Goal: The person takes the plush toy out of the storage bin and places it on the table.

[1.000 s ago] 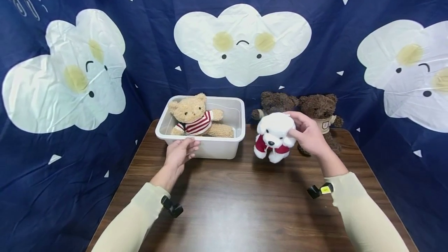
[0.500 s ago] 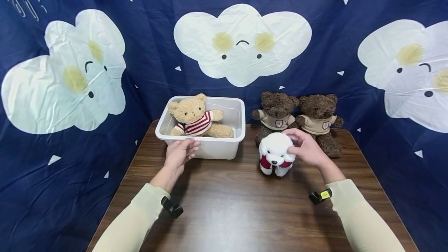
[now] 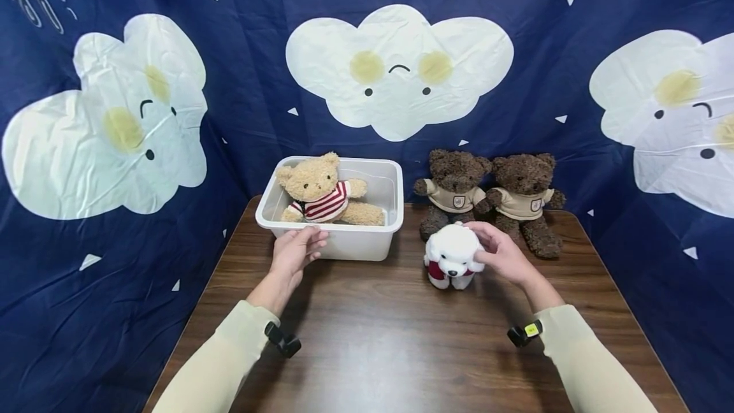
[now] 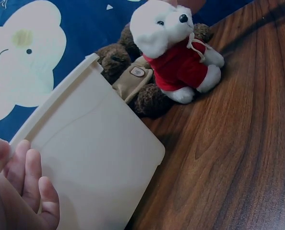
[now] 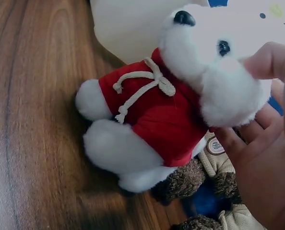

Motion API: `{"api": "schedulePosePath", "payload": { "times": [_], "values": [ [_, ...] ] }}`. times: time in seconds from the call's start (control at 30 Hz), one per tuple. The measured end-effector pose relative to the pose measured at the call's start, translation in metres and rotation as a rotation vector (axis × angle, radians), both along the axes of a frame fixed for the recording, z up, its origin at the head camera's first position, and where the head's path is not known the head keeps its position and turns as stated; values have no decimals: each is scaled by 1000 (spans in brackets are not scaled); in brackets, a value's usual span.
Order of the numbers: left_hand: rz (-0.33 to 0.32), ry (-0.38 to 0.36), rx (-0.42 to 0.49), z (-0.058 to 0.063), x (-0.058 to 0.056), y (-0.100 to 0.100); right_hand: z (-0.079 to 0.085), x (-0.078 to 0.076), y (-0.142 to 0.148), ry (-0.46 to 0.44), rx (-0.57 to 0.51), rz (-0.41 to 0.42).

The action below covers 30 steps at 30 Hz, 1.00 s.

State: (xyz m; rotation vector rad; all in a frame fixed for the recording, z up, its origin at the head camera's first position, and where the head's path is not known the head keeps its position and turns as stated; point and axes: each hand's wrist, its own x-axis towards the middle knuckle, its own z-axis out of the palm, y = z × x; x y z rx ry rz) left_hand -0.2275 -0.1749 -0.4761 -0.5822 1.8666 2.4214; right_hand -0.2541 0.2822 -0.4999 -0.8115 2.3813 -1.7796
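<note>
A white plush dog in a red hooded top with a cream drawstring stands on the table, facing forward. My right hand grips its head from the side, thumb near the ear and fingers behind. In the right wrist view the thumb presses into the white fur. My left hand pinches the front rim of a white plastic bin, its fingers against the outer wall. Inside the bin, a tan teddy bear in a red-and-white striped sweater leans back.
Two dark brown teddy bears in beige sweaters, a left one and a right one, sit behind the dog at the table's back edge. The wooden table spreads in front. A blue curtain with clouds hangs behind and at both sides.
My right hand has lowered the plush dog forward onto the table, uncovering the left brown bear. The dog's head tips slightly further down now. My left hand stays on the bin rim.
</note>
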Motion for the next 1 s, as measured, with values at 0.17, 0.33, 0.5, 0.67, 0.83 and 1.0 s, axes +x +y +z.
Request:
{"api": "schedulePosePath", "payload": {
  "times": [0.17,0.33,0.5,0.67,0.83,1.0],
  "values": [
    [-1,-1,-5,0,-1,-1,1,8,-5,30,14,-30],
    [2,-8,-2,0,0,0,1,18,-17,98,160,-237],
    [-1,-12,-13,2,1,0,2,25,-27,163,200,-366],
    [1,-4,-14,3,0,2,2,25,-30,212,148,-398],
    [10,-1,-11,3,0,2,10,28,-33,185,165,-370],
    [6,-13,-15,3,0,1,18,31,-32,131,206,-330]
  ]
}}
